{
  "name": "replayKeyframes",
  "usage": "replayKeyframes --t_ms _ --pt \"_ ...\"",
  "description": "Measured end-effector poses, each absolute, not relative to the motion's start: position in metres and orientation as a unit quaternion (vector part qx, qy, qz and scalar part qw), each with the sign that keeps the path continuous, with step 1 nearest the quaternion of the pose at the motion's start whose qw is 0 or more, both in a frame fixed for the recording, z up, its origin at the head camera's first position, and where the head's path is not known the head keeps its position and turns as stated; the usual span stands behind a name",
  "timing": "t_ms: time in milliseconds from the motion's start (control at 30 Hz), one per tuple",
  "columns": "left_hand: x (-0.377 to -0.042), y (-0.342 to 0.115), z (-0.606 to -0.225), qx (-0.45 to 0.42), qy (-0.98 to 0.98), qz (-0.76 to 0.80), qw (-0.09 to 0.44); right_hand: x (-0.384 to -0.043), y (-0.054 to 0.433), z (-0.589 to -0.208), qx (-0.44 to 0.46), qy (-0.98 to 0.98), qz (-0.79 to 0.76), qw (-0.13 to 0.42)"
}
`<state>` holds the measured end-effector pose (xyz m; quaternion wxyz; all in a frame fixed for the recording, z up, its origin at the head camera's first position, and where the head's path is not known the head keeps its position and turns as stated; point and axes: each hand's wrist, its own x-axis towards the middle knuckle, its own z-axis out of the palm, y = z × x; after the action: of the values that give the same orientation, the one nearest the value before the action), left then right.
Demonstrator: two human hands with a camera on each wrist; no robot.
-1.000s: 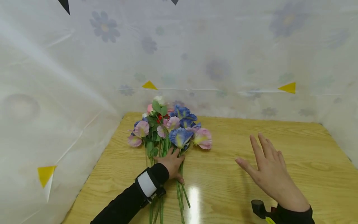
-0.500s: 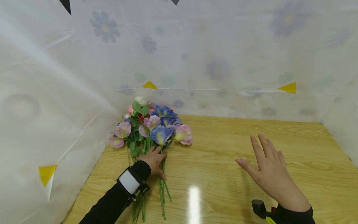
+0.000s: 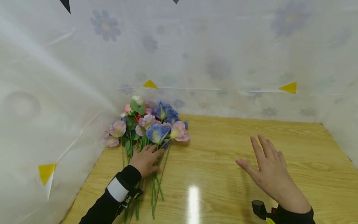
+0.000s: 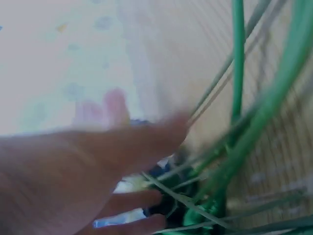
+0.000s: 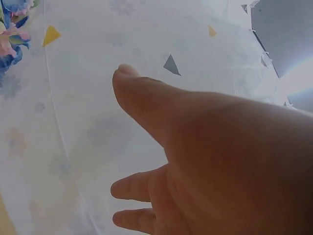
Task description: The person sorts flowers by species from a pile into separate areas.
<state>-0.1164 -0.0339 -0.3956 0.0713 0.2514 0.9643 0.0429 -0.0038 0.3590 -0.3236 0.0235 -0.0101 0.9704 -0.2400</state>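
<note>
A bunch of artificial flowers lies on the left part of the table, heads toward the back wall. It has blue flowers, pink flowers, a white rose, some red and green leaves. Over the upper stems is my left hand, fingers spread and relaxed just below the blooms. In the left wrist view its thumb stands apart from the green stems, which run past it. Below the hand, loose stem ends point toward me. My right hand hovers over the table's right side, fingers extended, holding nothing.
The wood-grain table meets a pale flower-printed sheet at the back and left. Yellow triangles mark the sheet. A bright light reflection lies on the tabletop between the hands.
The flower bunch and my left hand have slid left across the table. The hand has since loosened over the stems, and the blooms have spread slightly. My right hand stays in place.
</note>
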Motion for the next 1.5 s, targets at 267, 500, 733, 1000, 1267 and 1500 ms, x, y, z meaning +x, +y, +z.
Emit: replayKeyframes --t_ms 267,500,733,1000,1267,1500 --pt "-0.117 -0.023 -0.411 0.218 0.973 0.06 -0.052 -0.011 0.358 -0.324 -0.025 0.971 -0.235 0.024" --pt "-0.117 -0.025 -0.418 0.176 0.977 0.121 -0.005 -0.015 0.352 -0.328 -0.045 0.971 -0.232 0.022" --pt "-0.118 -0.023 -0.409 0.165 0.957 0.237 0.011 -0.017 0.35 -0.325 -0.044 0.97 -0.238 0.039" --pt "-0.111 -0.006 -0.392 0.164 0.867 0.455 0.118 -0.023 0.329 -0.329 -0.077 0.968 -0.234 0.044" --pt "-0.097 0.049 -0.381 0.173 0.735 0.612 0.235 -0.039 0.274 -0.358 -0.201 0.91 -0.345 0.115" --pt "-0.09 0.081 -0.387 0.175 0.693 0.652 0.253 -0.042 0.265 -0.367 -0.182 0.894 -0.403 0.076"
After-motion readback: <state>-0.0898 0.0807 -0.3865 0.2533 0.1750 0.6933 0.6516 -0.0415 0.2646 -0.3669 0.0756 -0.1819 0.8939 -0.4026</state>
